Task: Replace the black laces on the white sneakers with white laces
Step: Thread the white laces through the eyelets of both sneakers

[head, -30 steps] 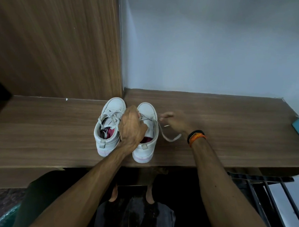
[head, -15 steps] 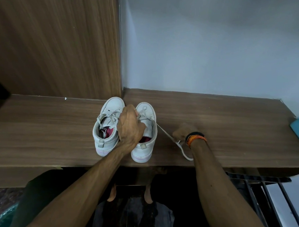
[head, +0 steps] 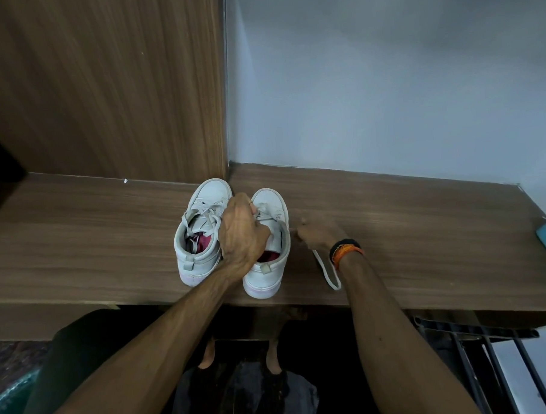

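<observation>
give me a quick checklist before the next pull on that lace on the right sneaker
1. Right sneaker steadied: ok, the left hand grips its top.
2. White lace in the right hand: ok, it seems pinched, its loose end looping on the shelf.
3. Lace free of snags: cannot tell, the left hand hides the eyelets.
4. Left sneaker laced white: ok.
5. Sneakers well on the shelf: not ok, the right heel sits at the front edge.

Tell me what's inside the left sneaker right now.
Inside the left sneaker, a dark red lining and loose white lace ends show through the opening. Anything deeper toward the toe is hidden by the tongue and lacing.
</observation>
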